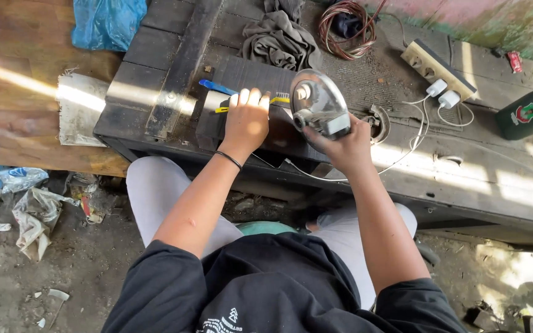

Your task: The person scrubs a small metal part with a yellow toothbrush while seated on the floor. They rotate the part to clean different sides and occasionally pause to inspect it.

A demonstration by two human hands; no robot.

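My left hand [246, 118] grips a small brush with a yellow and blue handle [216, 87], its bristle end [282, 98] pointing right toward a round silver metal part [317, 102]. My right hand [341, 145] holds that metal part from below, tilted up over the edge of the dark wooden workbench [155, 92]. A black band circles my left wrist. Both hands are over the bench's front edge, above my knees.
On the bench lie a grey rag [279, 38], a coil of copper wire [347, 20], a power strip [438, 69] with white plugs and cables, a dark green bottle [528, 113] and a rusty round part [377, 122]. Blue plastic [107, 22] and litter lie left.
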